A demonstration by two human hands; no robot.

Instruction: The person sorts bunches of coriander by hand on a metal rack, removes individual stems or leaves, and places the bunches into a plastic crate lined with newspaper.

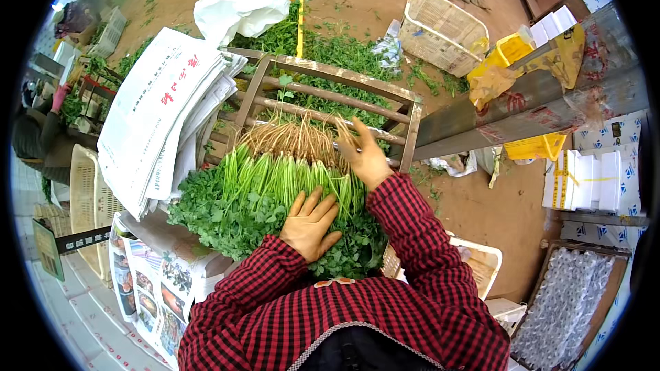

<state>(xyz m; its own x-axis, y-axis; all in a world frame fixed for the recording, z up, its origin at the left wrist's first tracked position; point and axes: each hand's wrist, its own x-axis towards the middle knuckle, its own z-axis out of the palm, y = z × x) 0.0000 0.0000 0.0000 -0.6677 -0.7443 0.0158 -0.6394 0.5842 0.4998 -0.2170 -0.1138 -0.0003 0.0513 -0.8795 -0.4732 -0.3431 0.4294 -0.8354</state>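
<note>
A wide bundle of coriander (275, 182) lies across a rack, its pale brown roots (289, 139) pointing away from me and its leafy tops toward me. My left hand (311, 225) rests flat on the green stems and leaves, fingers stretched out and slightly apart. At the right end of the root row is my right hand (368, 159), its thumb and forefinger around some of the coriander roots. The lower fingers of that hand are partly hidden. Under the bundle, the brown metal rack (330, 88) shows its bars beyond the roots.
A stack of newspapers (161, 106) stands left of the bundle, with a white plastic bag (237, 14) beyond it. Loose greens litter the floor. Plastic crates (440, 31) stand at the far right, near a metal post (509, 106). A person (45, 127) works at the far left.
</note>
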